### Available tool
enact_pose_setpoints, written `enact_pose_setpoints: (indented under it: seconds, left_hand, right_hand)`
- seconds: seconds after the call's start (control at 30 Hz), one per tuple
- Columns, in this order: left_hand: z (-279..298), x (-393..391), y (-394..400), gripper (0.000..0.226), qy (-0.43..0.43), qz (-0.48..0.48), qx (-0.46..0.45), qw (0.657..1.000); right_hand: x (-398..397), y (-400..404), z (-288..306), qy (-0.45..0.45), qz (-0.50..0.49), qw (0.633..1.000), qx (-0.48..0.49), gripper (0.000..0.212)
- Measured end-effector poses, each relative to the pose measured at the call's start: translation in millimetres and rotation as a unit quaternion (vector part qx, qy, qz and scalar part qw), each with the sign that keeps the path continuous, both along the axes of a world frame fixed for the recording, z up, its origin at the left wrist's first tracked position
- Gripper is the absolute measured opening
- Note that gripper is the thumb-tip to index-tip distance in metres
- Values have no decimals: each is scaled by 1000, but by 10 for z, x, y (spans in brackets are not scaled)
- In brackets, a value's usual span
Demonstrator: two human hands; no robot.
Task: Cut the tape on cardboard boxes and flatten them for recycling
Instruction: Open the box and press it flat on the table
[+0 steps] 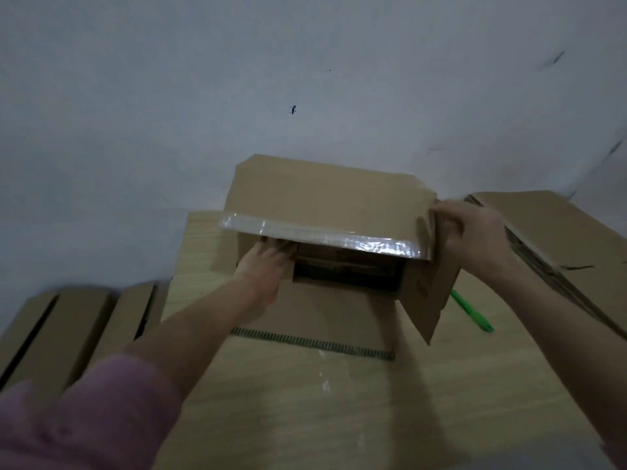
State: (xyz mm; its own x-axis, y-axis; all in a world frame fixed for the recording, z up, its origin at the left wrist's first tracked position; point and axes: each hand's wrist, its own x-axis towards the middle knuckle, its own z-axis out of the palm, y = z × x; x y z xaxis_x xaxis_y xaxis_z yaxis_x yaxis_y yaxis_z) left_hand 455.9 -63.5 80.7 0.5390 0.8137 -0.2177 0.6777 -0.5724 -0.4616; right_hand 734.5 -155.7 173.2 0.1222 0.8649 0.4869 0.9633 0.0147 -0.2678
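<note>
The box [325, 205] sits open on the table [305, 401], between your hands. Your left hand [268, 262] reaches inside at its left wall, fingers hidden, so I cannot tell its grip. Your right hand [471, 232] curls round the right flap. A green cutter [471, 312] lies just right. Flattened boxes [556, 239] rest beside a pale wall [305, 79].

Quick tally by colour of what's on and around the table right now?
Brown, open cardboard box held by both hands: 1
Brown, flattened cardboard stack at right: 1
Brown, upright boxes at left: 2
Green, cutter on the table: 1
Total: 5
</note>
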Motion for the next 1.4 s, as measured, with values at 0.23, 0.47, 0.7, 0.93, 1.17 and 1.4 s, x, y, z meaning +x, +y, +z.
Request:
enact_pose_setpoints:
  seconds: [0.23,0.47,0.7,0.93,1.17,1.4]
  left_hand:
    - [-290,110,171,56,47,-111,60,991]
    - [-191,-299,-23,47,-49,-189,114,974]
    - [-68,-926,-129,37,-146,-138,181,963]
    - [284,-1362,-18,44,-339,226,157,900]
    - [574,-923,48,50,-484,388,116,776]
    - [658,74,-279,74,-479,301,35,824]
  right_hand:
    - [112,246,105,-6,-42,998,-44,33]
    - [251,488,136,29,-60,996,-57,32]
    - [50,525,224,43,0,998,-46,37]
    - [45,352,182,-42,123,990,-52,62]
    - [-95,82,157,-17,213,976,-50,55]
    - [-393,217,76,43,89,991,-85,55]
